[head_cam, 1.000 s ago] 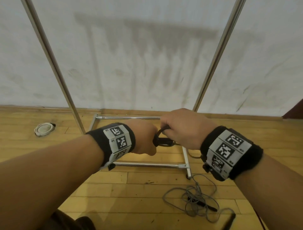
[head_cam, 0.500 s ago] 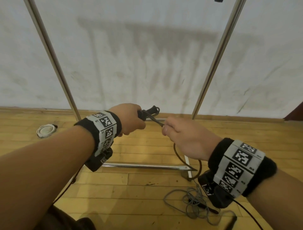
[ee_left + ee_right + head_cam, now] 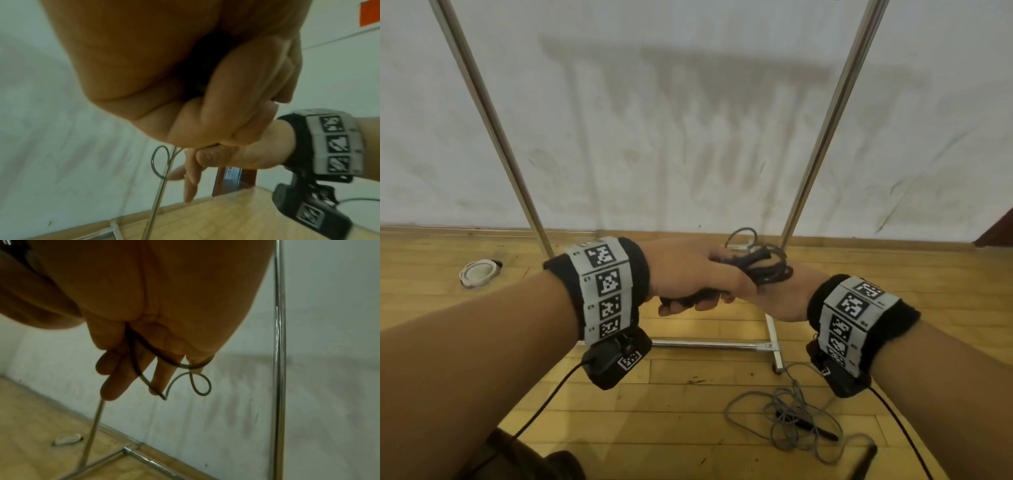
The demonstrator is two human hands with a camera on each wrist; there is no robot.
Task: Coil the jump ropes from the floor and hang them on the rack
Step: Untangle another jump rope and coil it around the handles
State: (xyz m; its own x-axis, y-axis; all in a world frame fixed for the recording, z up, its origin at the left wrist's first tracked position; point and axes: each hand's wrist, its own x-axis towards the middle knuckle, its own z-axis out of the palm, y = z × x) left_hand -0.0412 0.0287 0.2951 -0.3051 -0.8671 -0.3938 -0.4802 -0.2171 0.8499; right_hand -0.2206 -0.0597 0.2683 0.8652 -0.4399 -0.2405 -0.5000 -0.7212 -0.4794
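Left hand (image 3: 688, 270) curled round dark jump-rope handles, crossing over the right hand (image 3: 774, 294), with the coiled dark jump rope (image 3: 767, 270) bunched on top where the two hands meet and a small loop sticking up above it. Behind and below, a metal rack (image 3: 822, 137) with two slanting uprights and a floor bar, against a stained white wall (image 3: 671, 120). On the wooden floor (image 3: 671, 404), a tangled grey jump rope (image 3: 791, 414) with black handles lying loose near the rack's foot, and a white coiled object (image 3: 479, 272) well apart at left, too small to identify.
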